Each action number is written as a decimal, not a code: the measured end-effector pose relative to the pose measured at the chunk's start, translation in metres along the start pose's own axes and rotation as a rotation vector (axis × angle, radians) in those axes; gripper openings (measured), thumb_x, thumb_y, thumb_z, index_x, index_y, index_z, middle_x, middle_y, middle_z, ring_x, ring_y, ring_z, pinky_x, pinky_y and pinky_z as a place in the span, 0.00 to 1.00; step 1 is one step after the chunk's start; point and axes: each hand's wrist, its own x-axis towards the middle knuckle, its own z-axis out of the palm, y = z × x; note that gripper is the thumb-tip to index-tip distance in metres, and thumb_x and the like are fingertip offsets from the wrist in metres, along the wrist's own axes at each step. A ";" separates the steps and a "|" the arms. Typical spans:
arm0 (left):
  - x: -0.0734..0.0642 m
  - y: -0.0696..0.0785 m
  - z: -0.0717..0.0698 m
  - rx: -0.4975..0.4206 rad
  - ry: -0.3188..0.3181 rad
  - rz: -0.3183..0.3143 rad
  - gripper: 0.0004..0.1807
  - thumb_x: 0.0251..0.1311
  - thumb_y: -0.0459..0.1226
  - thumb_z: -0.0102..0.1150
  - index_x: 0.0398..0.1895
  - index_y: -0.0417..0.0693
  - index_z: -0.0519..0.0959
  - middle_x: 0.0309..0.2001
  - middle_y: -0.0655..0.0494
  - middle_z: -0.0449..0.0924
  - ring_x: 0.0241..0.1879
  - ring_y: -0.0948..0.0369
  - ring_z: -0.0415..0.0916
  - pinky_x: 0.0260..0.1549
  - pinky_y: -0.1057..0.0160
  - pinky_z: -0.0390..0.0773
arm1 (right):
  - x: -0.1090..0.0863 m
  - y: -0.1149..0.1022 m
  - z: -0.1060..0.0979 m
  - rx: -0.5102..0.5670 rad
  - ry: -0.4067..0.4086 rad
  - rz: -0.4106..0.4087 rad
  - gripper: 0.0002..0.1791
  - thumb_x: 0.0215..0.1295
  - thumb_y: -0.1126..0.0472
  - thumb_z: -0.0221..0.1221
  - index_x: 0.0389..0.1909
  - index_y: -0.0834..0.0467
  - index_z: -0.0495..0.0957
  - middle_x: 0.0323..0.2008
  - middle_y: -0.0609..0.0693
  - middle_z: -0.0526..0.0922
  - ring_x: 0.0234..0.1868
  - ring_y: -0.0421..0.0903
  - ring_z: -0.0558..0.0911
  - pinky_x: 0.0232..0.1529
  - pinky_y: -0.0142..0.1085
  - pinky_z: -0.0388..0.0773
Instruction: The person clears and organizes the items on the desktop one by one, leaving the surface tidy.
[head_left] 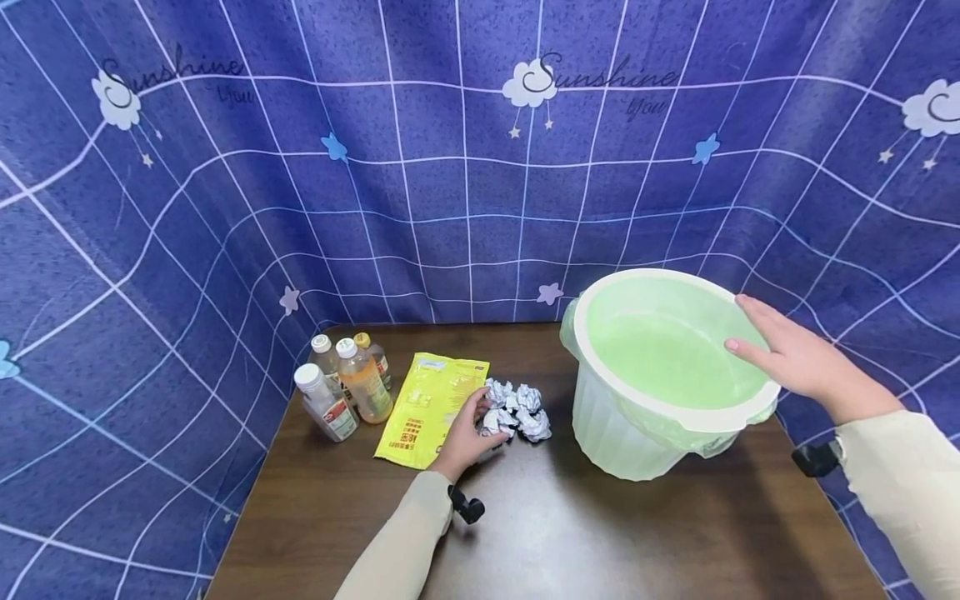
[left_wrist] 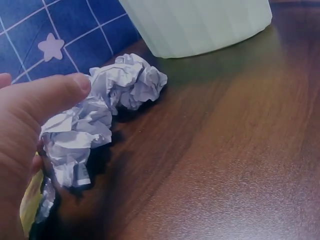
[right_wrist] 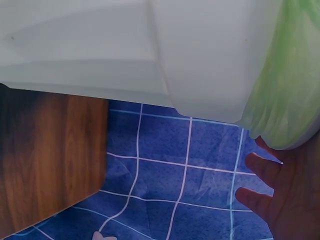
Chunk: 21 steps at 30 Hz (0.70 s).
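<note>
Several crumpled white paper balls [head_left: 534, 425] lie clustered mid-table. My left hand [head_left: 467, 437] is at the near-left paper ball [left_wrist: 80, 135], its thumb on one side and its fingers curled round the other; the ball hides most of these fingers in the left wrist view. A pale trash bin [head_left: 622, 433] with a white rim and a light green liner bag [head_left: 667, 342] stands to the right. My right hand [head_left: 798, 358] holds the bin's right rim, thumb over the inside and fingers outside, below the edge in the right wrist view.
A yellow packet [head_left: 427, 400] lies flat, left of the paper balls. Beyond it stand several capped bottles, including a white one [head_left: 326, 404] and an orange one [head_left: 366, 387]. A blue patterned curtain [head_left: 480, 183] surrounds the brown wooden table [head_left: 525, 525].
</note>
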 end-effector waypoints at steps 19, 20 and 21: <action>0.001 -0.011 0.010 0.112 0.036 -0.025 0.48 0.51 0.31 0.76 0.75 0.49 0.61 0.59 0.49 0.75 0.60 0.53 0.73 0.64 0.54 0.73 | 0.000 0.003 0.004 0.009 0.016 -0.008 0.42 0.76 0.51 0.52 0.78 0.69 0.46 0.74 0.74 0.52 0.74 0.72 0.53 0.77 0.56 0.44; 0.002 -0.010 0.011 0.116 0.035 -0.031 0.48 0.52 0.31 0.76 0.76 0.50 0.61 0.59 0.49 0.75 0.60 0.53 0.73 0.64 0.54 0.73 | 0.000 0.003 0.003 0.006 0.018 -0.009 0.41 0.76 0.51 0.52 0.78 0.69 0.47 0.74 0.74 0.53 0.74 0.72 0.54 0.77 0.56 0.44; 0.003 -0.008 0.011 0.115 0.034 -0.033 0.48 0.52 0.31 0.76 0.76 0.50 0.60 0.58 0.49 0.75 0.59 0.54 0.73 0.63 0.55 0.73 | 0.000 0.002 0.003 0.003 0.019 -0.010 0.41 0.76 0.51 0.52 0.78 0.69 0.47 0.74 0.74 0.53 0.74 0.72 0.54 0.77 0.56 0.44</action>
